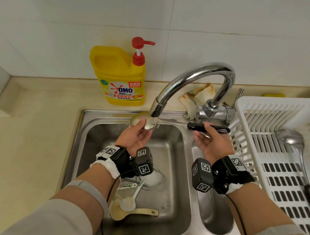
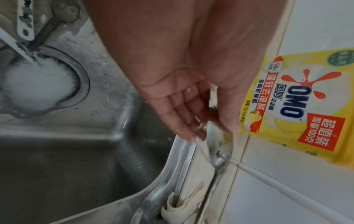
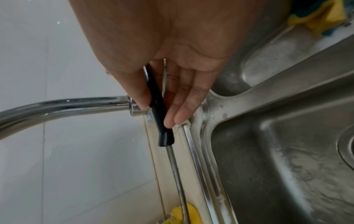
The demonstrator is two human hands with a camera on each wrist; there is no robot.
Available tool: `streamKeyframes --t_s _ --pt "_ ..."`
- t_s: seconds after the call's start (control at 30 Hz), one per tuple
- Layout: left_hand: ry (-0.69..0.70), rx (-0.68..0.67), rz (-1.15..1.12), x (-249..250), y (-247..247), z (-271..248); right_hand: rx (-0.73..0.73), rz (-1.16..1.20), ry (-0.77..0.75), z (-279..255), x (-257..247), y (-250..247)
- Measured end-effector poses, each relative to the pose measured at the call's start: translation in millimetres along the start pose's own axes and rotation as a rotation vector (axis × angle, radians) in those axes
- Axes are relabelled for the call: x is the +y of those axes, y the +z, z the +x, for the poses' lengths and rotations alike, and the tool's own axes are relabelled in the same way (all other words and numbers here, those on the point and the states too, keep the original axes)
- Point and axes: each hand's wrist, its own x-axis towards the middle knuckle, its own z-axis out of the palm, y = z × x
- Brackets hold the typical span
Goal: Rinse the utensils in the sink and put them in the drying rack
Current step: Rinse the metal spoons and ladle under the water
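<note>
A steel ladle with a black handle lies level under the running faucet, over the sink. My left hand holds its bowl between thumb and straight fingers, and water runs over it. My right hand pinches the black handle. On the sink floor lie a beige rice paddle, a white spoon and a peeler. A second ladle lies in the white drying rack at right.
A yellow dish-soap bottle stands on the counter behind the sink. A crumpled cloth lies behind the faucet base. Foam covers the drain. A small second basin lies between sink and rack.
</note>
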Motion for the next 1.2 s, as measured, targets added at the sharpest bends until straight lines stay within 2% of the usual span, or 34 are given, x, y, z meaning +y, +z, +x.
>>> streamKeyframes --t_s 0.1,0.23,0.4,0.67,0.83,1.03,1.2 --pt "0.028 -0.049 -0.051 2 1 1 0.014 0.030 0.030 3 0 -3" --pt "0.076 0.008 0.008 3 0 6 0.006 0.061 0.059 5 2 -8" --pt "0.054 0.046 0.072 0 -1 5 0.017 0.098 0.087 8 2 -11" --pt "0.081 0.009 -0.046 1 -1 6 -0.011 0.134 0.094 6 1 -6" --pt "0.012 -0.095 -0.055 5 0 1 -0.020 0.119 0.061 4 1 -3" --pt "0.064 -0.105 0.183 -2 -6 0 -0.050 0.095 -0.043 0 -3 0" --pt "0.168 0.100 0.409 -5 -13 5 -0.051 -0.001 -0.062 -2 -4 4"
